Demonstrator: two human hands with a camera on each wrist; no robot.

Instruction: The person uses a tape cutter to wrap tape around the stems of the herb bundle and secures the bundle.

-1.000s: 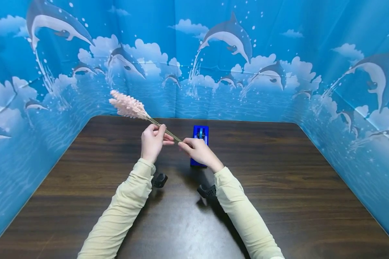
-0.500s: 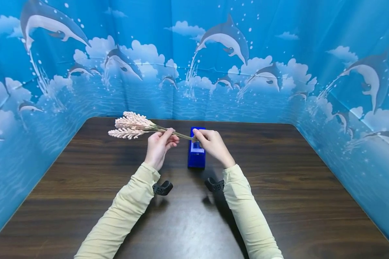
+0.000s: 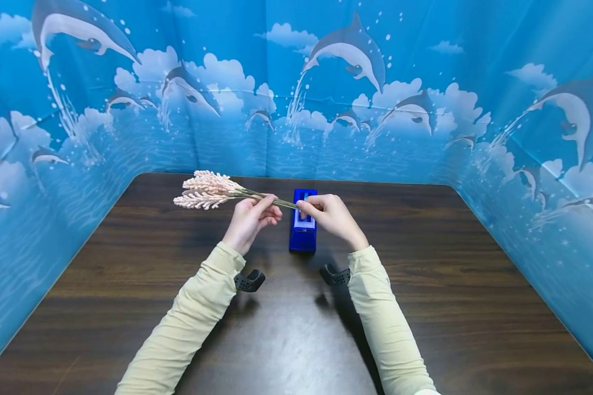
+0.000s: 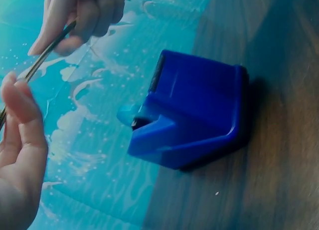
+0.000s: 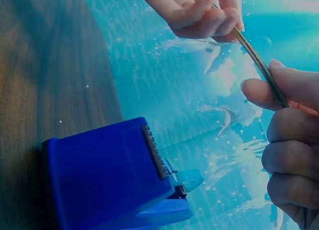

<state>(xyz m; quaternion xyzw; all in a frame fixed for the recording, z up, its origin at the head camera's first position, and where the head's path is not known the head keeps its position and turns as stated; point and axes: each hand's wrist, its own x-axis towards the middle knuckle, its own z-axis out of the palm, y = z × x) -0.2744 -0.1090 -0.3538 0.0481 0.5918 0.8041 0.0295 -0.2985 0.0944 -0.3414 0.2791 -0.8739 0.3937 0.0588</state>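
A bunch of pale pink flower stems [image 3: 210, 190] lies nearly level above the table, heads to the left. My left hand [image 3: 249, 222] pinches the thin stems between thumb and fingers, below the heads. Toward the stem ends, my right hand [image 3: 333, 216] pinches them between thumb and index finger, its other fingers curled. Both wrist views show the bundled stems [image 5: 255, 59] spanning the gap between the hands. Beneath and between the hands stands a blue tape dispenser [image 3: 303, 239], with a toothed cutting edge [image 5: 155, 151] and a light blue roll [image 4: 128, 114] partly showing.
The dispenser stands on a dark wood-grain table [image 3: 425, 285], toward its far side. A blue dolphin-print curtain [image 3: 286, 148] encloses the table's back and sides. Black wrist cameras [image 3: 250, 281] hang inside both sleeves.
The flower bunch has swung from a steep tilt to nearly level, its heads lower and more spread. Both hands have shifted right, and the right hand now uncovers more of the tape dispenser.
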